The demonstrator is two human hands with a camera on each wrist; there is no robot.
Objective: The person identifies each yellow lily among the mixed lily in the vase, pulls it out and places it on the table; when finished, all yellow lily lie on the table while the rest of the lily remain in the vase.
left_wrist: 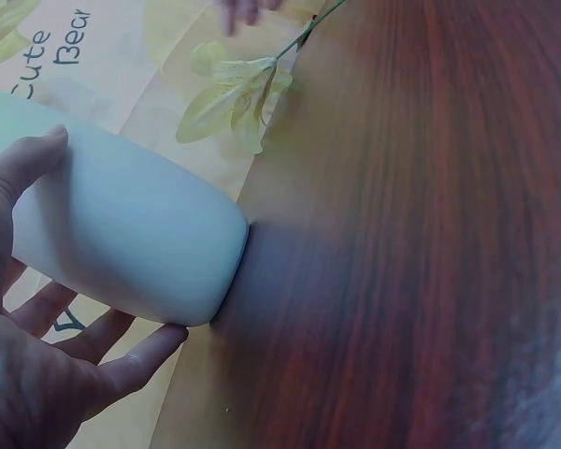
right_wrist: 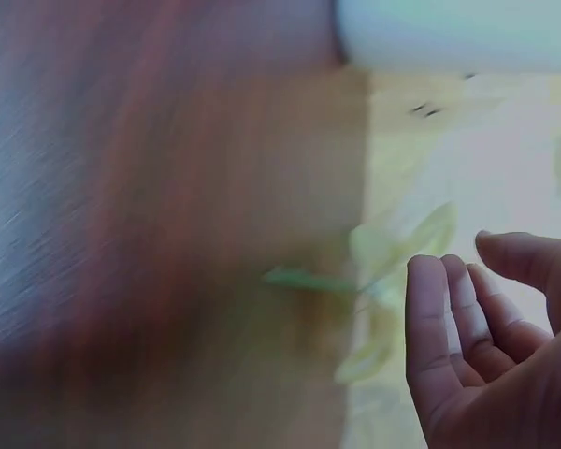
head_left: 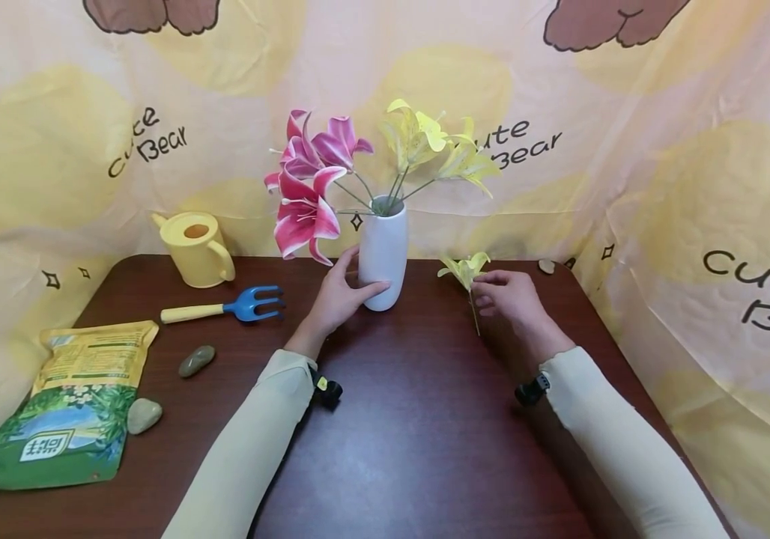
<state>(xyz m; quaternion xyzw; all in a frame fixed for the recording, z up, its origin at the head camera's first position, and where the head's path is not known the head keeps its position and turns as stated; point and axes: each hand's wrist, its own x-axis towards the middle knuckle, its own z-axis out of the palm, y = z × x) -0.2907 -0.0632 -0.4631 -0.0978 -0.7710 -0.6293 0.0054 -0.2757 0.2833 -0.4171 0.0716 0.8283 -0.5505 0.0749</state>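
A white vase (head_left: 385,254) stands upright near the back of the table, with pink lilies (head_left: 305,211) leaning left and yellow lilies (head_left: 412,142) leaning right. My left hand (head_left: 332,303) grips its lower left side; in the left wrist view the thumb (left_wrist: 33,159) lies on one side and the fingers on the other. To the right, a single yellow lily (head_left: 461,269) with a green stem is by the table's back edge. My right hand (head_left: 509,299) hovers right beside this lily. The right wrist view shows a gap between thumb and loosely bent fingers (right_wrist: 430,327), nothing between them.
At the left are a yellow watering can (head_left: 196,251), a blue hand fork (head_left: 250,305), two stones (head_left: 197,361) and a green-yellow bag (head_left: 82,412). A small pale stone (head_left: 546,266) lies at the back right corner. Printed cloth (head_left: 715,195) hangs behind and beside the table.
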